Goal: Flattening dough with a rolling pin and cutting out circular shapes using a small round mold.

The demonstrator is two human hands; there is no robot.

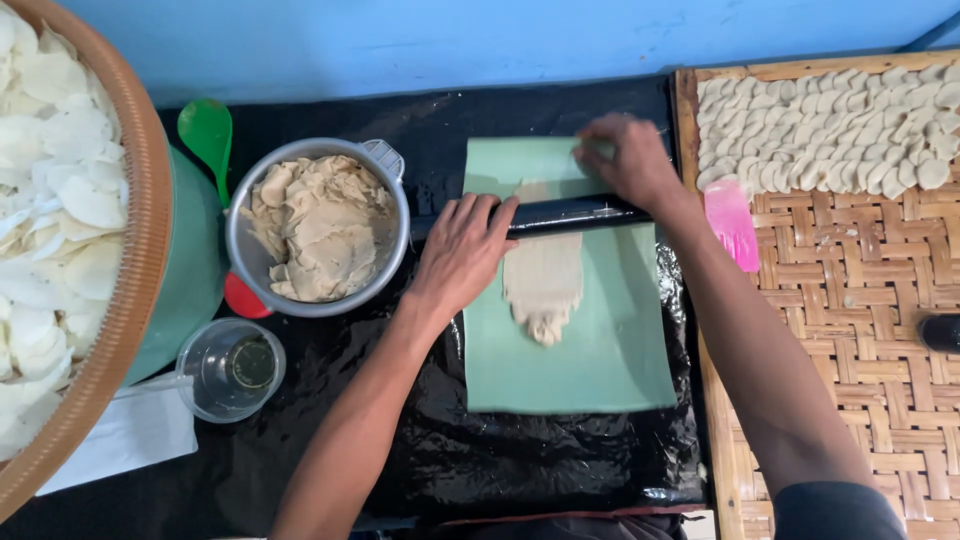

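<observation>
A pale green mat [610,350] lies on black plastic sheeting. On it rests a flattened strip of beige dough [543,285]. A black rolling pin [570,214] lies across the dough's far part. My left hand [462,250] presses on the pin's left half. My right hand [625,160] rests near the mat's far right corner, fingers curled at the pin's right end and the mat edge.
A metal pot [385,165] full of beige dough sits left of the mat, beside a green spoon [206,132], a glass of oil [232,368] and a basket [140,200] of white chips. A woven tray [850,300] on the right holds dough pieces and a pink scraper [732,222].
</observation>
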